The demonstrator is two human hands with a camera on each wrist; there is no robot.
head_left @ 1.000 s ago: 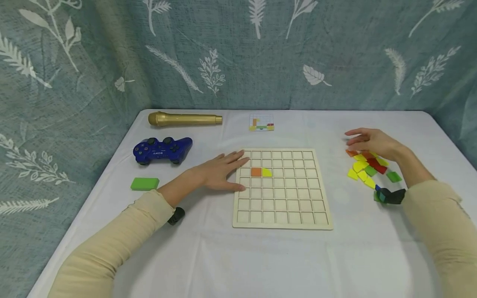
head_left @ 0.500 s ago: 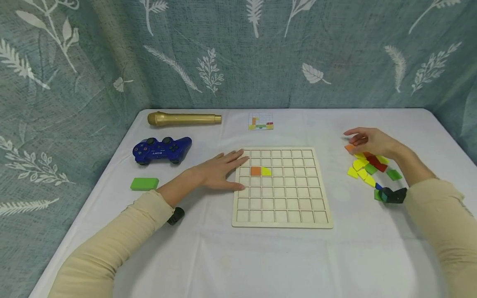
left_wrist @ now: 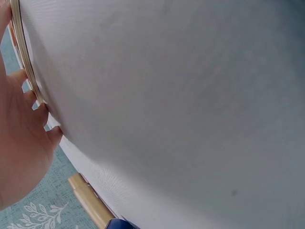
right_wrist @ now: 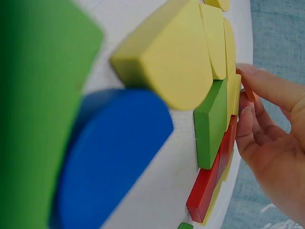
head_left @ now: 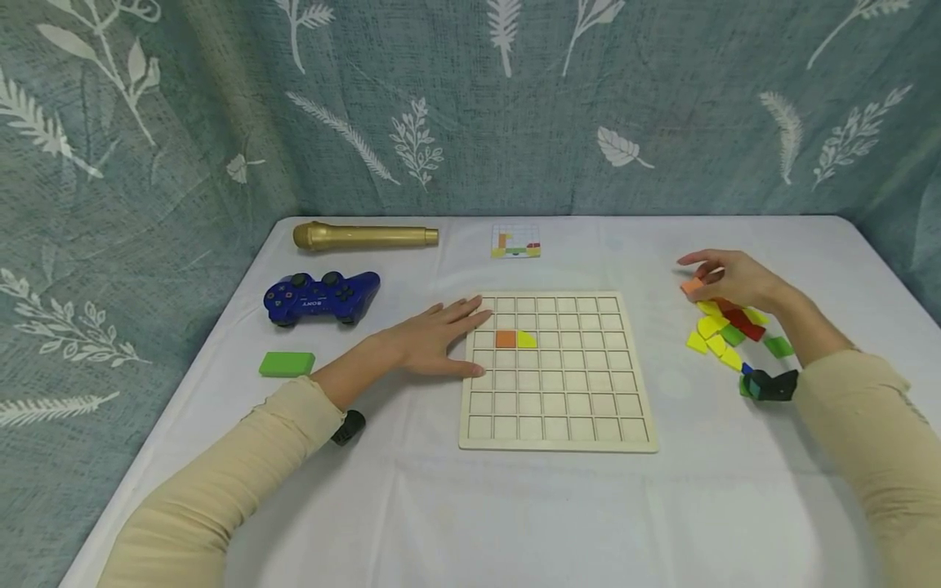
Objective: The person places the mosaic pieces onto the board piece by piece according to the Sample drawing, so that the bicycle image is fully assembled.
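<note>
My left hand rests with spread fingers on the left edge of a wooden grid board. On the board lie an orange square tile and, touching it on the right, a yellow rounded tile. At the right, my right hand pinches an orange tile between thumb and fingers at the far end of a tile pile. That pile has yellow tiles, red tiles, green tiles and a blue rounded tile. In the right wrist view the fingers mostly hide the pinched tile.
A small printed pattern card lies behind the board. On the left are a gold microphone, a blue game controller and a green block. A patterned curtain hangs behind the white table.
The right thumb and fingers have closed on the orange tile at the pile's far end and raised it slightly. My left hand and the board have stayed in place.
</note>
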